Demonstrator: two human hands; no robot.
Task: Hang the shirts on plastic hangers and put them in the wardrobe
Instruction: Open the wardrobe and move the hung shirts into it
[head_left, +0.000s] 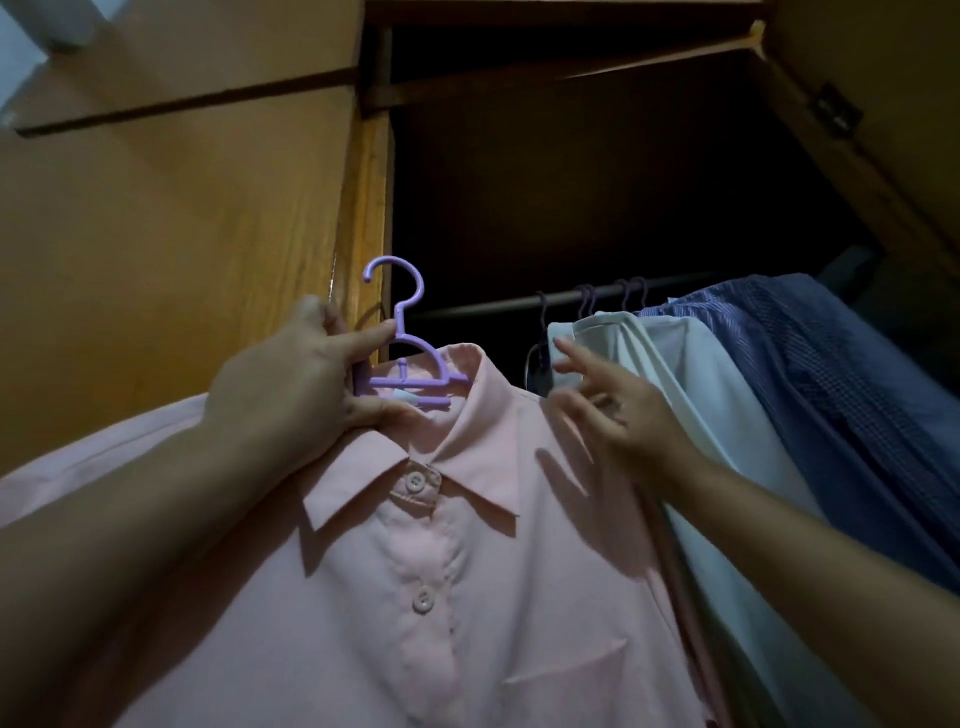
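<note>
Left hand: the left hand (306, 374) gripped the purple plastic hanger (402, 353) just below its hook, fingers curled round the neck and top bar.
Pink shirt: the pink shirt (441, 571) hung on that hanger, collar buttoned, held up near the viewer and not yet inside the wardrobe (597, 182); it filled the near middle of the scene.
Right hand: the right hand (618, 410) was spread and relaxed, grasping nothing, its fingertips at the shoulder of the nearest hung garment, a white shirt (675, 374).
Rail: a dark rail (493, 306) ran left to right in the far wardrobe opening.
Open room: the left stretch of rail, between the wooden door post (366, 218) and the first hung hook, stood bare; the raised hanger's hook sat just in front of that post's edge.
Hung clothes: they were crowded to the right, pressed against each other up to the right wall.
Count, hooks on rail: four or five purple hooks (587, 299), as best I could tell in the gloom.
Count, shirts: one pink in hand; about two pale ones and at least two blue ones (831, 374) hanging.
Count, buttons: two showed on the pink placket.
</note>
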